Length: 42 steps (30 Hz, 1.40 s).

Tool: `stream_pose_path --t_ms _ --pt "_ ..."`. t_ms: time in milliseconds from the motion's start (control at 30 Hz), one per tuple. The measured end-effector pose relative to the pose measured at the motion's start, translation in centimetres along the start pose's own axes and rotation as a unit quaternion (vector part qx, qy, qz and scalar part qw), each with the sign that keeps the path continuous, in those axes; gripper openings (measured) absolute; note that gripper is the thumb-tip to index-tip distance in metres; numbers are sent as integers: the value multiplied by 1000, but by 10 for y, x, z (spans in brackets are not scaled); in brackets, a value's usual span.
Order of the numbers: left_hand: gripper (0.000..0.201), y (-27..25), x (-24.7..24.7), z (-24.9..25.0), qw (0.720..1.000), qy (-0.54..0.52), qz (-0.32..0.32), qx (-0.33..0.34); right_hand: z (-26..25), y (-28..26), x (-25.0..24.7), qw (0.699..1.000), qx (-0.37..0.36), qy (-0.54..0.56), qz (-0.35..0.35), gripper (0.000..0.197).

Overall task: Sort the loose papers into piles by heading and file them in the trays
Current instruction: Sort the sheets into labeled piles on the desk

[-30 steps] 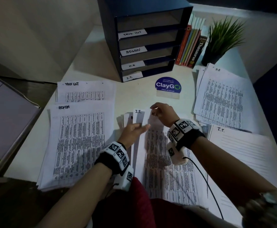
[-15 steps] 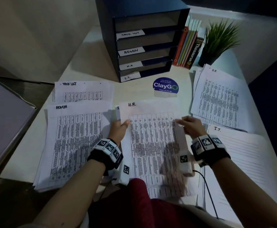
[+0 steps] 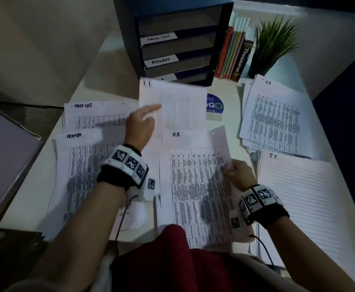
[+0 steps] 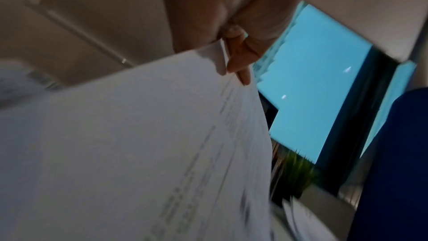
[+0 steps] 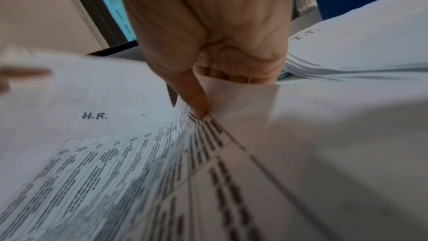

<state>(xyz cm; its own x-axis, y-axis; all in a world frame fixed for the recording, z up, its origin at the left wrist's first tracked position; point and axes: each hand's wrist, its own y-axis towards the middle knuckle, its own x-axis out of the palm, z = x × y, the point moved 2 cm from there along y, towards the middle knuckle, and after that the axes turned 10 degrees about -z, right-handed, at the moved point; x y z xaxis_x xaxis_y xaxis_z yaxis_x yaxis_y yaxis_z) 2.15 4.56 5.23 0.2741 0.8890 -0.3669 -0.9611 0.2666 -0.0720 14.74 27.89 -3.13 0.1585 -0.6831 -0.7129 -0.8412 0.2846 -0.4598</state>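
Note:
My left hand (image 3: 145, 121) pinches a printed sheet (image 3: 176, 104) by its left edge and holds it up off the desk in front of the dark blue tray unit (image 3: 172, 41); the left wrist view shows the same sheet (image 4: 139, 144) between thumb and fingers (image 4: 241, 65). My right hand (image 3: 233, 171) pinches the right edge of the top H.R. sheet (image 3: 193, 186) of the middle stack; in the right wrist view its thumb (image 5: 194, 98) presses on that sheet (image 5: 104, 135). The trays carry labels TASK LIST (image 3: 158, 37) and ADMIN (image 3: 160, 60).
Sorted piles lie around: TASK LIST (image 3: 96, 116) and ADMIN (image 3: 77, 175) at left, H.R. (image 3: 273, 116) and I.T. (image 3: 303, 197) at right. Books (image 3: 233, 55) and a potted plant (image 3: 271, 45) stand right of the trays. A blue round sticker (image 3: 214, 105) lies behind the middle stack.
My left hand has lifted a sheet up and away from the middle stack toward the trays. My right hand has slid to the right edge of the H.R. sheet and pinched it.

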Motion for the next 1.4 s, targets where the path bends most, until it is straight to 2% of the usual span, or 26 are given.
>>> stream_pose_path --t_ms 133,233,333,367,433,500,567,633,700,767,833,900,1000,1100,1167,1267,1333,1400 --pt "51 10 -29 70 987 -3 73 143 -7 -7 1 1000 8 -26 -11 27" --pt "48 9 -44 108 968 -53 111 217 -7 -10 3 1000 19 2 0 31" --pt "46 7 -50 125 953 -105 118 259 -4 -11 -5 995 -8 74 63 64" --pt "46 7 -49 126 952 -118 112 257 -6 -12 -12 987 -24 130 87 68" --pt "46 8 -41 122 959 -139 90 231 -16 -16 -27 950 -48 295 91 66" --pt "45 10 -25 113 968 -156 54 189 -24 -19 -44 886 -78 454 61 58" --pt "44 10 -3 103 974 -171 0 147 -26 -24 -61 834 -130 533 59 39" --pt "49 9 21 91 979 -165 -50 109 -18 -30 -74 849 -150 497 103 15" --pt "55 9 44 78 982 -136 -90 91 0 -38 -84 877 -128 435 160 18" --pt "60 7 66 62 984 -107 -129 64 26 -49 -92 881 -90 409 222 14" --pt "57 1 86 45 982 -70 -173 22 57 -62 -96 879 -30 386 280 11" --pt "51 -10 105 25 972 15 -233 -22 86 -79 -96 885 32 349 308 15" --pt "46 -26 126 -7 922 215 -318 -48 126 -105 -91 896 133 291 308 12" --pt "52 -36 134 -31 865 336 -368 -64 164 -121 -77 898 207 243 303 21" --pt "55 -38 134 -38 847 375 -372 -54 181 -123 -70 907 231 200 291 24" --pt "60 -38 126 -43 845 405 -347 -42 193 -123 -69 916 281 159 240 31" --pt "67 -34 115 -46 845 427 -319 -48 191 -124 -72 903 335 126 237 39" --pt "76 -29 100 -49 855 432 -280 -64 175 -123 -74 875 379 66 293 46"
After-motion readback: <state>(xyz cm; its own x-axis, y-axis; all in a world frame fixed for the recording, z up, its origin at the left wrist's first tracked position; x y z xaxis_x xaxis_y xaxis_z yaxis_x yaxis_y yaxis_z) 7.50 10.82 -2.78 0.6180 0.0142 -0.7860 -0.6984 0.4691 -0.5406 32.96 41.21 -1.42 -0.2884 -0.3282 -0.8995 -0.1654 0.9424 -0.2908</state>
